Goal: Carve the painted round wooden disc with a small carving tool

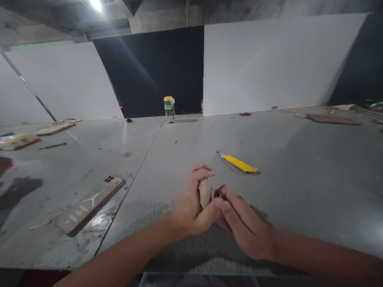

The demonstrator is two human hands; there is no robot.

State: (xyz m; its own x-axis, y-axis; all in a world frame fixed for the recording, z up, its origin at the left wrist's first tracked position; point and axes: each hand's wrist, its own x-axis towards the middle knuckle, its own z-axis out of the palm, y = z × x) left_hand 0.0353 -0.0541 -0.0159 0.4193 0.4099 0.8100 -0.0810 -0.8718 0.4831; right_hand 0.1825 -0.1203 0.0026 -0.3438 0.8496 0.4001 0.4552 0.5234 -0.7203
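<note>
My left hand (pixel 190 201) is wrapped round a pale beige lump (pixel 205 193), perhaps wood; its kind is not clear. Close against it, my right hand (pixel 248 227) pinches a small dark thing with a metallic glint (pixel 216 194). Most of that thing is hidden by the fingers, and I cannot tell what it is. The left thumb meets the right thumb and fingertips near the lump. Beyond my right hand, a yellow utility knife (pixel 239 163) lies on the grey table (pixel 287 159), its metal tip pointing away to the left.
A phone (pixel 91 205) in a printed case lies at left, near a small stick (pixel 40 225). A cup with a yellow lid (pixel 168 104) stands at the back. Boards (pixel 333 118) and scraps lie far right; a plastic packet (pixel 19 141) and a thin rod (pixel 52 146) lie left.
</note>
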